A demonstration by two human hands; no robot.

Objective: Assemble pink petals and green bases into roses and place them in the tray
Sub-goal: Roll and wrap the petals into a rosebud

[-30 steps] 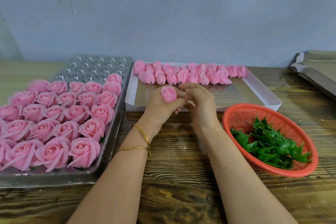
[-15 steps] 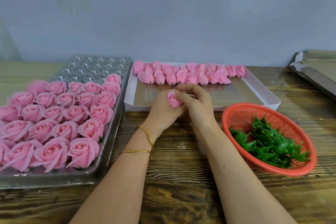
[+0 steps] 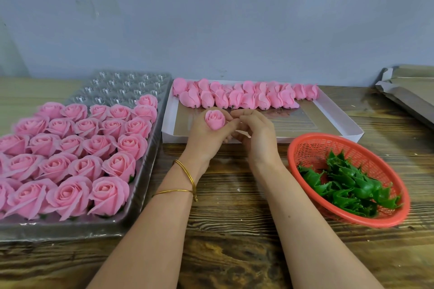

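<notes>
The right hand (image 3: 259, 141) has drawn off the pink rosebud (image 3: 215, 119), curled fingertips (image 3: 236, 115) at its right edge (pinching or touching, unclear), while the left hand (image 3: 206, 141) wraps it upright in a closed grip; the green bases (image 3: 347, 185) lie nearer the right hand.

The left hand (image 3: 209, 135) (thin gold bangles (image 3: 186, 172) at its wrist) grips a small pink rosebud (image 3: 215, 119); the right hand (image 3: 257, 135) curls alongside, fingertips touching the left's.

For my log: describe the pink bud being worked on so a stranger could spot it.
Find the white box between rose tray and red basket. Over its near edge the left hand holds one pink bud. Unlike the buds lying behind, it faces the camera.
</notes>
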